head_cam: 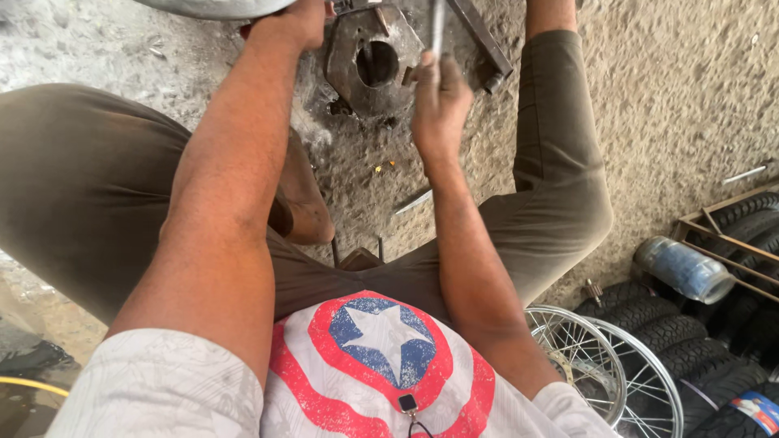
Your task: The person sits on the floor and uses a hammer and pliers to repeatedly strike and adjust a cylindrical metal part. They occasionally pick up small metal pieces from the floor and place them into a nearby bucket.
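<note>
Top centre of the frame: right hand (pixel 439 101) closed round a thin metal rod (pixel 437 28), rod rising out past the upper edge, lower end hidden in the fist. Just left of it, a heavy rusty plate (pixel 365 69) on the gritty floor (pixel 665 89), round hole (pixel 377 63) open in its middle, a dark bar (pixel 480 39) slanting off its upper right corner. Top left-centre: left hand (pixel 294 23) pressed down at the frame edge, against the rim (pixel 215 6) of something pale grey and curved; fingers cut off, so grip there impossible to judge. Knees spread wide either side, a small stool (pixel 359 258) just showing below centre. Best handling here, by the look of it: rod kept plumb over the hole, not angled across the plate's lip; fist low on the shaft for control; left hand bearing down hard to stop the work skating on loose grit. Short, measured moves rather than big ones, given how near the fist sits to the plate's edge. Watch for the thin strip (pixel 412 201) lying mid-frame on the floor, near the right forearm. Lower right: spoked wheels (pixel 604 373), stacked tyres (pixel 690 341), a plastic bottle (pixel 682 269), all well apart from the work.
</note>
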Tool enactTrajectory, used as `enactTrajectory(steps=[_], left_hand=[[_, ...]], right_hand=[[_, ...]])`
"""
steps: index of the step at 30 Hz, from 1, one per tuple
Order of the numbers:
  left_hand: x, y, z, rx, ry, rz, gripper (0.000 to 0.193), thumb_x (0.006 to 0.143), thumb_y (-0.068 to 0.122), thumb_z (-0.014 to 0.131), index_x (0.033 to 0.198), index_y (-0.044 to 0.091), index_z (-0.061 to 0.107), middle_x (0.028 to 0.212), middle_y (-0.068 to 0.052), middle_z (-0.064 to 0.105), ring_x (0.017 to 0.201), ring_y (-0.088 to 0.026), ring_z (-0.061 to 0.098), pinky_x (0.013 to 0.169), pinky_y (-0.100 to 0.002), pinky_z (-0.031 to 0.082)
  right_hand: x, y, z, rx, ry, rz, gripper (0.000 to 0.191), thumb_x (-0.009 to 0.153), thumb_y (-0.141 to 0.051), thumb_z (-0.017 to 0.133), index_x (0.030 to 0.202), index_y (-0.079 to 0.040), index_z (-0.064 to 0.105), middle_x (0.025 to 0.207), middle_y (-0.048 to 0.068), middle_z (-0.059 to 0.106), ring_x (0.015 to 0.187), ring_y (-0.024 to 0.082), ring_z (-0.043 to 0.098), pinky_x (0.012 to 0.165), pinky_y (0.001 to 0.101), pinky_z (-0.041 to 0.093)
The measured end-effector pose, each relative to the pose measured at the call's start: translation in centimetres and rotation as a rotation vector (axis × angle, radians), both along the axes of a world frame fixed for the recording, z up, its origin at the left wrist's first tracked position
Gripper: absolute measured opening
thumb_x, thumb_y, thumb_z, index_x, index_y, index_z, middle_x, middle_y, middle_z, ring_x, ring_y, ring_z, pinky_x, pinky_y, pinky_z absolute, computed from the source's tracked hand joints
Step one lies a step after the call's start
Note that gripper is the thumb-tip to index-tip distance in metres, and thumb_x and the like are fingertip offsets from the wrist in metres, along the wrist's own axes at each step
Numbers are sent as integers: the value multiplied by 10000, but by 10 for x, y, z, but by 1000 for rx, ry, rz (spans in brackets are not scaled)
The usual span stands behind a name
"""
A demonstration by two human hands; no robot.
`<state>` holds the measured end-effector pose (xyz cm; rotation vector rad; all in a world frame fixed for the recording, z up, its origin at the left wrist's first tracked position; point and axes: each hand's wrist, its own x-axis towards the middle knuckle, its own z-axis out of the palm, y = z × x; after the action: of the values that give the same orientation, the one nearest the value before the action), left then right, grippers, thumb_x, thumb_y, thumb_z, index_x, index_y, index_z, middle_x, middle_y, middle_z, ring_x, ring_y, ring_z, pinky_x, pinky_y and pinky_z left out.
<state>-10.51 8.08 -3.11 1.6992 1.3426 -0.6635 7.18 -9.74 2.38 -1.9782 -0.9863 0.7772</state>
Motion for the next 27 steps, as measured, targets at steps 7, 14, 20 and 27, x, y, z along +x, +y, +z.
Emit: enactTrajectory(steps=[7,14,20,27], left_hand=[[1,-1,2,9,5,-10,214,1044,234,649,1134,45,691,1082,-227,701,945,-332,695,827,-500,566],[0,-1,4,12,-6,-17,216,1050,242,648,1123,44,696,1071,-227,704,934,-331,696,820,-500,566],[1,-1,6,32,-7,-18,220,1055,248,647,1113,43,700,1061,-228,706,924,-331,697,813,-500,566],[2,0,10,86,-15,-12,226,1061,255,646,1102,41,705,1049,-228,708,914,-330,697,806,-500,567]], right_hand=[[-13,-15,-26,-59,41,5,321,1090,-334,540,899,-94,635,729,-11,624,502,39,436,375,239,340],[0,-18,-12,-81,25,-90,327,1068,-372,541,901,-119,662,661,-3,607,452,40,463,343,251,365],[-6,-26,-31,-42,9,-51,335,1074,-370,538,900,-115,668,677,-8,631,455,36,475,343,246,390],[-16,-30,-62,-311,285,-287,365,1077,-343,559,865,-68,674,631,-10,566,438,77,432,359,267,316]])
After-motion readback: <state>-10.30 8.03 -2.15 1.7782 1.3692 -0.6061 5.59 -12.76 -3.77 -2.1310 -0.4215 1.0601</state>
